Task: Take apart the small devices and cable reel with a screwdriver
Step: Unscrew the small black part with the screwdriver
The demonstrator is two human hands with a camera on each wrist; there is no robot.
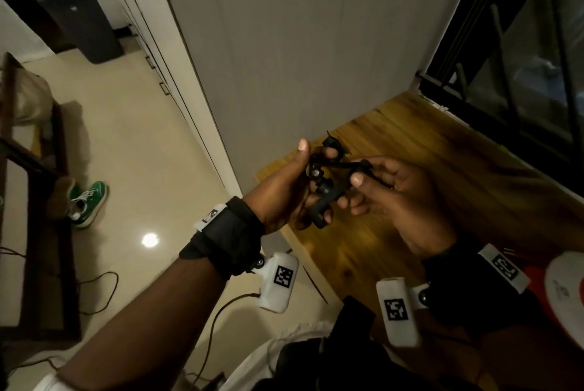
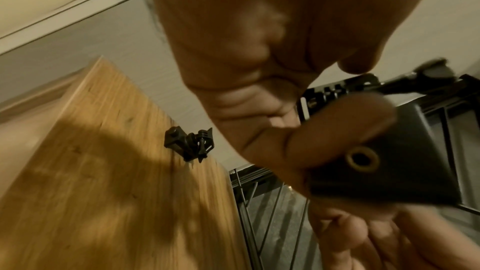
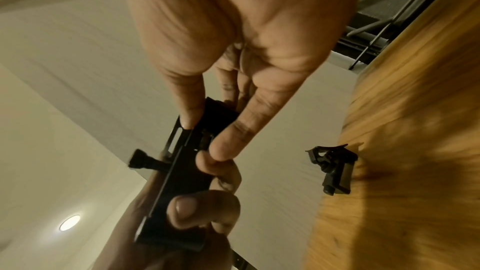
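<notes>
Cream tiles [image 1: 126, 137] cover the floor on my left, glossy enough to mirror a ceiling light, and a flat pale grey panel [image 1: 300, 42] rises straight ahead. To the right stands a dark metal window frame [image 1: 521, 74] with thin bars. Below it lies a wooden table [image 1: 410, 169], honey-coloured with long grain streaks and a square corner. Far left, a tall dark bin [image 1: 79, 24] with a pale rim stands on the tiles; I cannot tell what is in it. A green shoe [image 1: 90, 204] sits beside a dark wooden frame, and thin cables trail across the floor.

Over the table corner my left hand [image 1: 281, 194] curls around a black plastic clamp [image 1: 325, 197], a boxy, matte piece with a brass-ringed hole in its flat face and a long thumb screw sticking out of its side. My right hand [image 1: 398, 201] pinches the thin slotted end of that same clamp between thumb and forefinger; both hands hold it in the air, clear of the wood. A second small black mount [image 2: 189, 143] rests on the table near its far edge, by the grey panel, well apart from my fingers.
</notes>
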